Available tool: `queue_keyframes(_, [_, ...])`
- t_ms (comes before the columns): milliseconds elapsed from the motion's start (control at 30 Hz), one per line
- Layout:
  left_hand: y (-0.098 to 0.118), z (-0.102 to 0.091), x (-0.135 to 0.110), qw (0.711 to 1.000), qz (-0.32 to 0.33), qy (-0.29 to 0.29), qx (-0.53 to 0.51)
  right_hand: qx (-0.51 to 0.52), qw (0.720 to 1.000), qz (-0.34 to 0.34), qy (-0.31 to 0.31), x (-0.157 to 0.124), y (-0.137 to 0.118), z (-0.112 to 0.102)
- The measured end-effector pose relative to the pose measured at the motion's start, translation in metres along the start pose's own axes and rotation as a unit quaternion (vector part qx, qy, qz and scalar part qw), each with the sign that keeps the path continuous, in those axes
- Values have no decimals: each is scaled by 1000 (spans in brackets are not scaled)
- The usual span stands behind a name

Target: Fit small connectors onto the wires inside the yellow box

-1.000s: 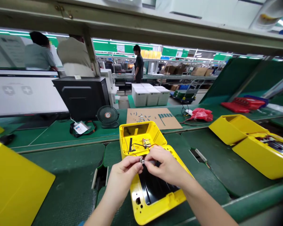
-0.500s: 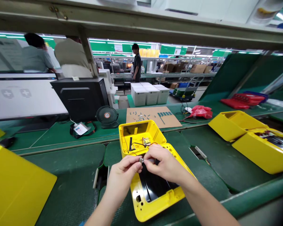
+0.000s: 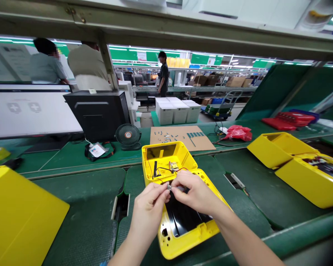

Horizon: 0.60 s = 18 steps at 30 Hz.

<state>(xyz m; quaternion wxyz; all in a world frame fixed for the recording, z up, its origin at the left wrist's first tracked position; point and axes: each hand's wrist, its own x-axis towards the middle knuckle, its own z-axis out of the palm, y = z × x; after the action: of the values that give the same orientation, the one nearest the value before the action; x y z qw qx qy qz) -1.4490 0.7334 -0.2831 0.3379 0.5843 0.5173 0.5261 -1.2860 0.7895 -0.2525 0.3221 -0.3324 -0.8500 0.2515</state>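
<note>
My left hand and my right hand meet over an opened yellow plastic case. Between their fingertips is a small metallic part, pinched from both sides; its exact kind is too small to make out. Thin dark and red wires run close by inside the case. Behind the hands, the case's raised half holds a small yellow-and-white component and a black strip. A glossy black panel lies in the near half, partly covered by my right hand.
More yellow cases stand at the left and right. Beyond the belt are a fan, a cardboard sheet with small green boards, a red plastic bag and a monitor. Three people are in the background.
The view has shifted slightly. Both hands stay together over the case, still pinching the small metallic part; the left fingers have closed in a little around it.
</note>
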Motion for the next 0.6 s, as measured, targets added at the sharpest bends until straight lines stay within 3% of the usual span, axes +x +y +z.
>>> queue_keyframes(200, [3, 4, -2, 999, 36, 5, 35, 7, 1000, -2, -10, -1, 3, -2])
queue_keyframes(600, [4, 9, -3, 999, 33, 0, 0, 12, 1000, -9, -22, -2, 3, -3])
